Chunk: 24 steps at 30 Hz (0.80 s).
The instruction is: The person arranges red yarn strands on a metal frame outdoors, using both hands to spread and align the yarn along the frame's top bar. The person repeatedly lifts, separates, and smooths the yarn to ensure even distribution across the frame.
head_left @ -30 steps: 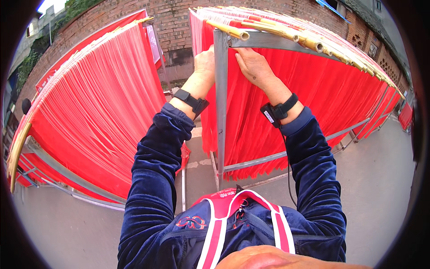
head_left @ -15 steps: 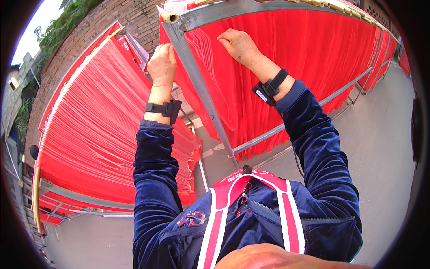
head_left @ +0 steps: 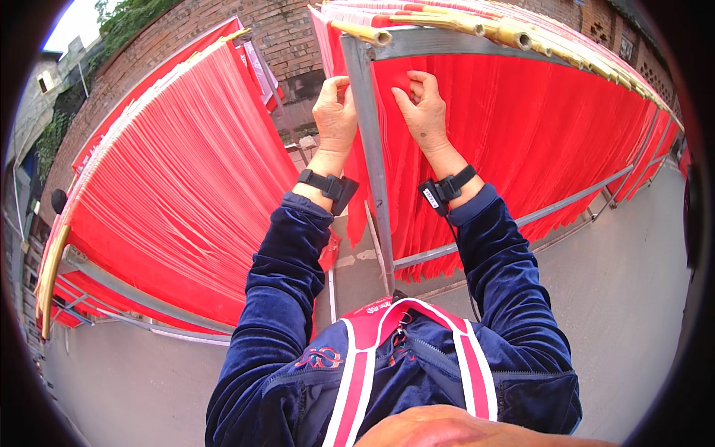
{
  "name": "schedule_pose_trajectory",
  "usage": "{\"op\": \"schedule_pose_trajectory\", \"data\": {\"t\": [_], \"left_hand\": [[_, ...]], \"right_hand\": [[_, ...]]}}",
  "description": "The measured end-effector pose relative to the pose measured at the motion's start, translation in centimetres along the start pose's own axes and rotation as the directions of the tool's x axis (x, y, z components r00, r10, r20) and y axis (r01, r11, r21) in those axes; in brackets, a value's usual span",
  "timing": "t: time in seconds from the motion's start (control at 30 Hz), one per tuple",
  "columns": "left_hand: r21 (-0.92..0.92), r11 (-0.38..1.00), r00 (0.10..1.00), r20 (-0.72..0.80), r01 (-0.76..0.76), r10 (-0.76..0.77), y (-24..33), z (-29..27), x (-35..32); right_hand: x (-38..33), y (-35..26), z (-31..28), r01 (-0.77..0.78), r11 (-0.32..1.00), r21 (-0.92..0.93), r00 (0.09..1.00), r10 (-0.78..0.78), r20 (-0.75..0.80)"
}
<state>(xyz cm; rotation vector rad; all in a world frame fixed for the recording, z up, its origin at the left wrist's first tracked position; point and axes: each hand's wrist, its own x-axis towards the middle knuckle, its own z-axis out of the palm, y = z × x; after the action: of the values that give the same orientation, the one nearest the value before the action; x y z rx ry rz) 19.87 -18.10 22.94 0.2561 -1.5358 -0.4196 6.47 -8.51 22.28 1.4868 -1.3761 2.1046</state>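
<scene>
Thin red sheets (head_left: 521, 127) hang in close layers from bamboo poles (head_left: 477, 26) on a grey metal rack. At the rack's near corner post (head_left: 363, 104), my left hand (head_left: 335, 123) is raised beside the outer edge of the sheets. Its fingers are curled, and whatever they may hold is hidden. On the other side of the post, my right hand (head_left: 423, 112) is up in front of the hanging sheets, thumb and fingers apart and bent. Nothing shows between them. Both wrists wear black straps.
Another rack of red sheets (head_left: 171, 186) stands at the left, with a bamboo pole (head_left: 53, 276) at its near end. Behind is a brick wall (head_left: 186, 59). A low metal rail (head_left: 521, 220) crosses the right rack above the grey floor (head_left: 596, 283).
The view has shifted, and the racks sit differently in it. My hands have drawn closer together around the corner post. My right hand has gone from a closed pinch to parted fingers.
</scene>
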Motion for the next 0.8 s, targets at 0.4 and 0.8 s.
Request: {"op": "schedule_pose_trajectory", "data": {"t": [0.4, 0.8], "left_hand": [[0.107, 0.970, 0.975, 0.031, 0.217, -0.222, 0.5, 0.7, 0.6], [0.418, 0.897, 0.989, -0.104, 0.140, -0.106, -3.3, -0.9, 2.1]], "right_hand": [[3.3, -0.5, 2.5, 0.075, 0.897, -0.436, 0.988, -0.008, 0.153], [6.4, 2.2, -0.4, 0.211, 0.863, -0.459, 0.975, -0.154, 0.158]]}}
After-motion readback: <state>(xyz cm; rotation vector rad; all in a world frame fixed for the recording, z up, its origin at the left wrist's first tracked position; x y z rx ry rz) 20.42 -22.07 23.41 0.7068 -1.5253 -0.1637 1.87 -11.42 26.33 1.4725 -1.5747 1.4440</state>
